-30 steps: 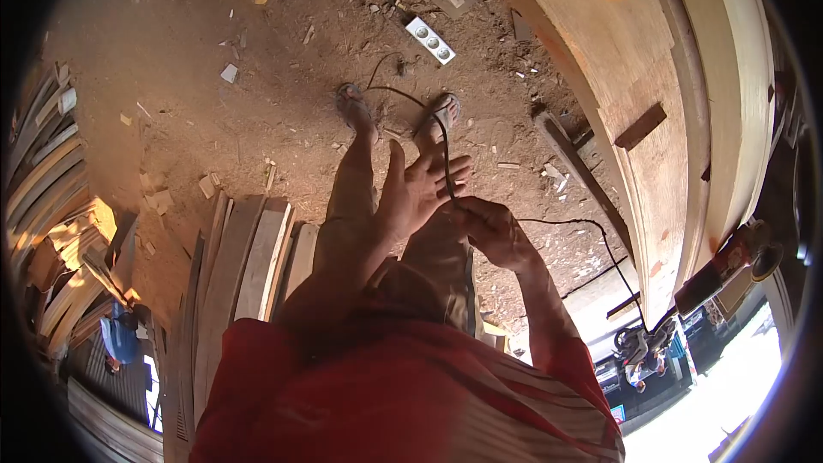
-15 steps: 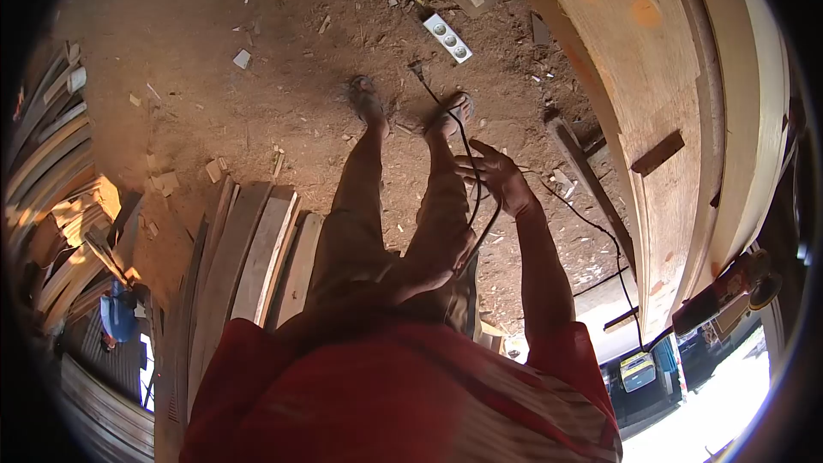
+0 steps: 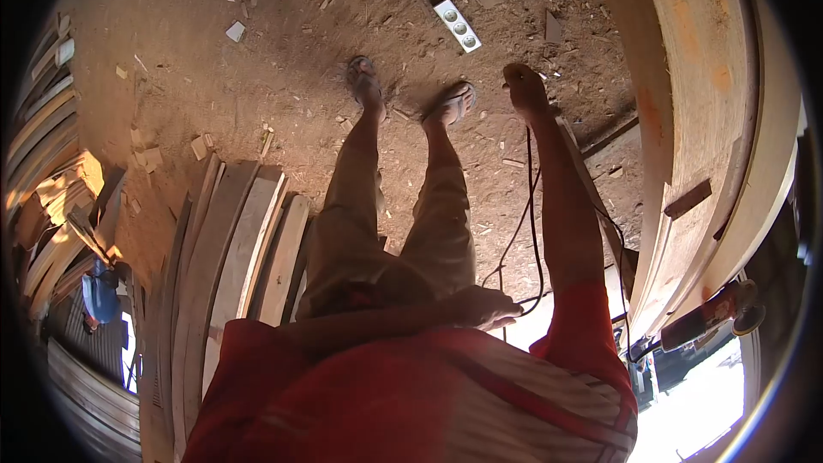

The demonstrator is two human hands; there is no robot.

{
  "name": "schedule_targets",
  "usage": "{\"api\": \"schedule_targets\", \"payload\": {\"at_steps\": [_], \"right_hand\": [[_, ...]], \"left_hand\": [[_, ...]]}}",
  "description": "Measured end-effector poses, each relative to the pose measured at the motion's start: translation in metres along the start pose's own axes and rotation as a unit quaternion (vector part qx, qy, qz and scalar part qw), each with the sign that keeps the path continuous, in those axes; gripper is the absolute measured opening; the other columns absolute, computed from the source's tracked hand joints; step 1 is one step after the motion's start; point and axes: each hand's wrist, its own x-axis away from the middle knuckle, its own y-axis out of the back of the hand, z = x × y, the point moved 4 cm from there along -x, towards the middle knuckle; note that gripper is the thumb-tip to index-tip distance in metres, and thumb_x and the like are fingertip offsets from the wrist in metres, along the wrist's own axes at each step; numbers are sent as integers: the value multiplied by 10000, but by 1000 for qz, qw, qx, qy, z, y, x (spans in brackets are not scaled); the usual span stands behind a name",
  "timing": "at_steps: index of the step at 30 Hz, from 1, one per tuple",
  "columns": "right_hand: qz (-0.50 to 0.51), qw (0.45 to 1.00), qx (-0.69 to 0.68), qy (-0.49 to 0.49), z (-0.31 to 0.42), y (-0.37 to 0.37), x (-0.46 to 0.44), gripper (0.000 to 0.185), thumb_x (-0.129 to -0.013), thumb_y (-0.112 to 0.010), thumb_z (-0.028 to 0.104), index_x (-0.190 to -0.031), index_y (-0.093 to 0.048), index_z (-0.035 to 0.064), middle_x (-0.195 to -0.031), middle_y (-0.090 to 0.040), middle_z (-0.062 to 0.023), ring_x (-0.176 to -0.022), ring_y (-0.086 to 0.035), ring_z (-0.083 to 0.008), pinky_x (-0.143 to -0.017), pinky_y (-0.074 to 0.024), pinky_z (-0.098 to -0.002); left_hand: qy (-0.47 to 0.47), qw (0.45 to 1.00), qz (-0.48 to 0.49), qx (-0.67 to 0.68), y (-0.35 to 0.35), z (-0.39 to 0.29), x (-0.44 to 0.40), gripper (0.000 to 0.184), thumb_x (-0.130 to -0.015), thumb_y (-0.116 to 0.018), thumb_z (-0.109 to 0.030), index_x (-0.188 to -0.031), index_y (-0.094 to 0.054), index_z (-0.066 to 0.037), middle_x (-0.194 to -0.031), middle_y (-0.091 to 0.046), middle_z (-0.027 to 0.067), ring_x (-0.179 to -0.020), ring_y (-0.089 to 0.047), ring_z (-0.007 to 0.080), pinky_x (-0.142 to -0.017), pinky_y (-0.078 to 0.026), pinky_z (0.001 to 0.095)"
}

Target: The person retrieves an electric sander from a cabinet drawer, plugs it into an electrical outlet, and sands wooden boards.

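A dark power cord (image 3: 530, 206) hangs in a loop between my two hands. My right hand (image 3: 525, 90) is stretched forward above the dirt floor, its fingers closed round the cord, which drops down beside the forearm. Across my body, near the waist, my left hand (image 3: 484, 307) is curled on the lower bend of the cord; its grip is partly hidden. A white three-socket power strip (image 3: 457, 26) lies on the ground ahead of my right foot. The cord's plug cannot be seen.
Large curved timber pieces (image 3: 703, 103) rise on my right, with a grinder-like power tool (image 3: 711, 317) beside them. Stacked planks (image 3: 231, 249) stand at my left. More curved wood (image 3: 43, 137) lies farther left. Wood scraps and chips litter the dirt floor (image 3: 283, 60).
My right hand has gone from spread fingers to a closed grip and moved forward and right. My left hand has drawn back toward the waist. The plug no longer shows near my feet.
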Motion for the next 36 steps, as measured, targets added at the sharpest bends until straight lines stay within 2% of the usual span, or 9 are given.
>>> {"api": "schedule_targets", "payload": {"at_steps": [5, 9, 10, 13, 16, 18, 26, 30, 36], "right_hand": [[68, 976, 205, -2, 35, -2, 2, 627, -976, -573, 395, -1441, -528, -23, -1316, -638, -345, -1266, -619, -460, -1074, -487, -485], [73, 975, 207, -18, 17, -22, -2, 501, -1012, -570, 410, -1257, -596, -27, -1151, -692, -339, -1116, -670, -488, -957, -531, -535], [78, 975, 209, -13, 11, -28, -6, 501, -1012, -570, 410, -1257, -596, -27, -1151, -692, -339, -1116, -670, -488, -957, -531, -535], [45, 929, 363, 59, -15, -48, -28, 381, -1039, -614, 379, -1082, -595, 1, -986, -708, -295, -927, -693, -495, -804, -551, -574], [48, 888, 433, 149, -66, -72, -50, 341, -1050, -586, 328, -1080, -598, -12, -961, -712, -280, -940, -698, -494, -814, -552, -574], [88, 885, 456, 37, -82, -85, -66, 219, -1064, -509, 238, -1163, -593, 63, -1154, -691, -257, -1023, -713, -450, -861, -587, -551], [-5, 896, 434, 93, -106, -99, -121, 267, -1054, -564, 298, -1064, -647, 44, -973, -727, -287, -977, -704, -478, -826, -547, -583], [-39, 888, 452, 69, -113, -104, -156, 275, -1009, -614, 296, -1041, -666, 28, -997, -735, -276, -982, -704, -493, -840, -557, -575], [-63, 870, 482, 77, -119, -121, -208, 277, -980, -650, 305, -1015, -720, 39, -1004, -747, -255, -984, -729, -451, -849, -575, -546]], "left_hand": [[-5, 934, 23, -356, -18, -13, -21, 304, -970, -648, -312, -900, -684, -18, -755, -614, 154, -705, -578, 298, -571, -471, 500], [12, 889, 168, -426, 43, 3, -13, 285, -906, -650, -300, -804, -634, -35, -720, -615, 141, -675, -586, 303, -624, -459, 506], [39, 941, -39, -333, 65, 35, 0, 306, -941, -645, -332, -885, -638, -31, -772, -635, 155, -719, -610, 315, -677, -495, 490], [-54, 838, -228, -493, 143, 53, 7, 383, -983, -662, -355, -1138, -633, -5, -962, -666, 204, -910, -661, 344, -829, -542, 442], [124, 847, -347, -383, 259, 34, 31, 447, -981, -689, -337, -1256, -615, 8, -1041, -672, 215, -968, -666, 364, -879, -541, 468], [173, 820, -381, -391, 299, 36, 48, 451, -980, -695, -341, -1245, -611, 13, -1047, -672, 217, -977, -665, 370, -881, -541, 465], [183, 791, -504, -295, 375, 105, 94, 496, -1000, -677, -358, -1316, -620, 19, -1139, -692, 259, -1102, -674, 397, -964, -535, 479], [358, 844, -341, -207, 374, 131, 97, 533, -1008, -657, -384, -1352, -602, 19, -1164, -711, 232, -1103, -688, 398, -966, -535, 497], [264, 837, -442, -185, 389, 123, 104, 518, -1000, -666, -392, -1345, -608, -11, -1129, -714, 206, -1079, -692, 377, -938, -534, 486]]}}
